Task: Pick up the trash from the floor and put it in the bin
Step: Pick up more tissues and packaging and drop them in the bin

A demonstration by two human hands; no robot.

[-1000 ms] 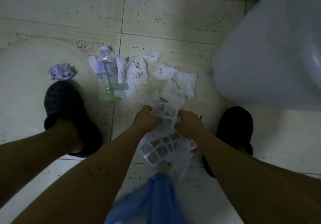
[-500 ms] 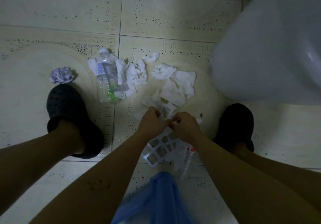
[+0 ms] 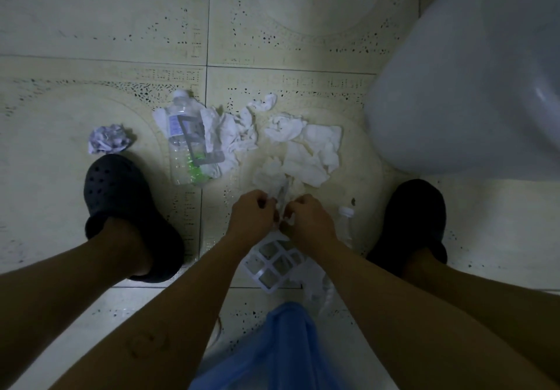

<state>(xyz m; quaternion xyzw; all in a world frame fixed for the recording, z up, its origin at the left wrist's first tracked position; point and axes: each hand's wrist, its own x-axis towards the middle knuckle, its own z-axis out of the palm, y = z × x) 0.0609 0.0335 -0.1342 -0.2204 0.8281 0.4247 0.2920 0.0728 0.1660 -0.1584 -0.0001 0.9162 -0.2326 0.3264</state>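
My left hand [image 3: 253, 218] and my right hand [image 3: 309, 221] are close together low over the floor, both shut on a white plastic grid piece [image 3: 272, 265] that hangs down toward me. Crumpled white tissues [image 3: 309, 153] lie just beyond the hands. Left of them lies a clear plastic bottle [image 3: 185, 144] on more tissues. A crumpled purple-white paper ball [image 3: 107, 139] sits at the far left. Partly hidden by my right wrist is a second small clear bottle [image 3: 345, 223]. A blue bin bag [image 3: 281, 347] is at the bottom, under my arms.
My two black clogs stand at either side: the left [image 3: 121, 205], the right [image 3: 415, 217]. A large pale plastic container [image 3: 472, 80] fills the upper right. The floor is beige patterned tile.
Both hands have drawn closer together and slightly away from me, gathering the top of the grid piece. The small bottle by my right wrist has come into sight.
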